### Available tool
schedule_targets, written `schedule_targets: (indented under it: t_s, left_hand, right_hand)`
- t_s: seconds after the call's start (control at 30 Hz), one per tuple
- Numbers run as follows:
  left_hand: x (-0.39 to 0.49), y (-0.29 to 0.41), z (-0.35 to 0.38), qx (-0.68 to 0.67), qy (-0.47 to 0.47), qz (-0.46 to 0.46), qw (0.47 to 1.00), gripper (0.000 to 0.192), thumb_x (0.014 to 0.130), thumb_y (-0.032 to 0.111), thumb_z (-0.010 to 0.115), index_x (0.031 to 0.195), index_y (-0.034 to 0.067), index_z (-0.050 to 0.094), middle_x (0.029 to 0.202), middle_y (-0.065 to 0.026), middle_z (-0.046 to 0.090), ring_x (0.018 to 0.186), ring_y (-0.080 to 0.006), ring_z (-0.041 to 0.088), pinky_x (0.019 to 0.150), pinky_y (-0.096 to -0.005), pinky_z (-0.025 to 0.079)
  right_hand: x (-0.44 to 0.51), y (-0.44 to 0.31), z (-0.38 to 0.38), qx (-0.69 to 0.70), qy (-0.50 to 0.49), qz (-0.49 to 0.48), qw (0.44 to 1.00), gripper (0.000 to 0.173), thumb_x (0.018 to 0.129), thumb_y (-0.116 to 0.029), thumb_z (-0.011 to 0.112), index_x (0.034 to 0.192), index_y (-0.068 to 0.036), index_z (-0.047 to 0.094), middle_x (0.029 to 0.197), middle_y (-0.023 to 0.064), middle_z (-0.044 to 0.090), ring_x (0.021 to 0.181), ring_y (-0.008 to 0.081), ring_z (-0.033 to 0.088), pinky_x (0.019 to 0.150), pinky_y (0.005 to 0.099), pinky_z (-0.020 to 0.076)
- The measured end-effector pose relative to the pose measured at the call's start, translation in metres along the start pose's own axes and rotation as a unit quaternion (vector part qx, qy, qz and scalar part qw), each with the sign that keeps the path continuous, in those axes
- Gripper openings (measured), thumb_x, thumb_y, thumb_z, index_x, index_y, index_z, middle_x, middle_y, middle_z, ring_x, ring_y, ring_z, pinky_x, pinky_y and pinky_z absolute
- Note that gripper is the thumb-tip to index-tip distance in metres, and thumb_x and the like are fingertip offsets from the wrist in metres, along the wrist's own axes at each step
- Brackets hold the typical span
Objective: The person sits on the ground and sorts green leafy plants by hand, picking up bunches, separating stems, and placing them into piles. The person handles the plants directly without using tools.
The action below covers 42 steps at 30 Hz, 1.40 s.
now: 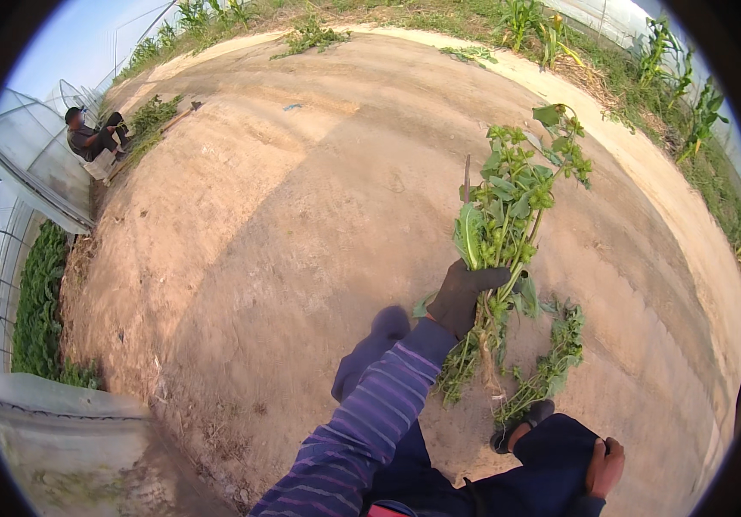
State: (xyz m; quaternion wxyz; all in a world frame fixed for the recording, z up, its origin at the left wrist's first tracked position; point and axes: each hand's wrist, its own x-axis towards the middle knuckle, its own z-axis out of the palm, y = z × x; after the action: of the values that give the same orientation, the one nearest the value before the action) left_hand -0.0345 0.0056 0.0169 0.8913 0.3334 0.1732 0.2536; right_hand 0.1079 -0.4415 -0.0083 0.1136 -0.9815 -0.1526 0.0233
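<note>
My left hand [464,297], in a dark glove below a striped purple sleeve, grips a bundle of leafy weed stems with green burs [512,200]. The burs look like cocklebur. Leafy tops point away from me, while pale roots [490,368] hang below the fist. A thin dark reddish-brown spike [467,178] rises along the bundle's left side; whether it is a stem or a blade I cannot tell. More cut or pulled greenery [564,349] lies on the soil by my dark shoe. My bare right hand [605,466] rests at my knee, fingers bent, its palm hidden.
At far left a person [92,137] sits low beside heaped plants [151,119] and a long-handled tool [180,117]. Plastic greenhouses [41,148] line the left side. Loose weeds [311,37] lie on the bare soil [267,258] ahead; corn plants [706,119] grow along the right.
</note>
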Motion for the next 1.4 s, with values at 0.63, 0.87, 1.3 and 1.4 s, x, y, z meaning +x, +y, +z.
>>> schedule_targets:
  t_s: [0.63,0.87,1.3,1.4]
  left_hand:
    - [-0.0057,0.002,0.0034,0.032,-0.013,0.035,0.999,0.038,0.088,0.015,0.069,0.12,-0.006,0.064,0.102,-0.014,0.073,0.094,-0.0215,0.069,0.086,-0.0338,0.054]
    - [-0.0041,0.001,0.0018,0.025,-0.011,0.029,0.999,0.04,0.088,0.014,0.068,0.122,-0.006,0.063,0.102,-0.0139,0.073,0.093,-0.0217,0.069,0.084,-0.0339,0.054]
    - [-0.0006,-0.0027,-0.0009,0.008,-0.007,0.026,1.0,0.039,0.089,0.009,0.067,0.124,-0.006,0.062,0.107,-0.0139,0.072,0.093,-0.022,0.07,0.082,-0.0337,0.056]
    - [-0.0013,-0.0018,-0.0017,0.023,-0.009,0.024,0.999,0.038,0.089,0.011,0.068,0.123,-0.005,0.063,0.105,-0.0134,0.073,0.092,-0.0213,0.07,0.081,-0.0328,0.056]
  right_hand:
    - [-0.0023,-0.0015,0.0014,-0.002,0.003,-0.002,1.0,0.033,0.094,-0.025,0.064,0.111,0.004,0.068,0.107,0.0222,0.067,0.102,0.0404,0.063,0.091,0.0464,0.049]
    - [-0.0022,-0.0001,0.0018,-0.006,0.005,-0.001,1.0,0.033,0.094,-0.024,0.065,0.111,0.004,0.068,0.107,0.0224,0.067,0.102,0.0404,0.063,0.091,0.0467,0.0488]
    - [-0.0031,0.0013,0.0023,0.006,0.006,-0.001,1.0,0.035,0.093,-0.024,0.064,0.111,0.005,0.068,0.108,0.0227,0.067,0.104,0.0405,0.063,0.092,0.0462,0.0487]
    - [-0.0037,0.0017,0.0023,0.009,0.007,-0.004,1.0,0.035,0.094,-0.024,0.064,0.112,0.005,0.068,0.109,0.0226,0.067,0.104,0.0406,0.063,0.093,0.0463,0.0486]
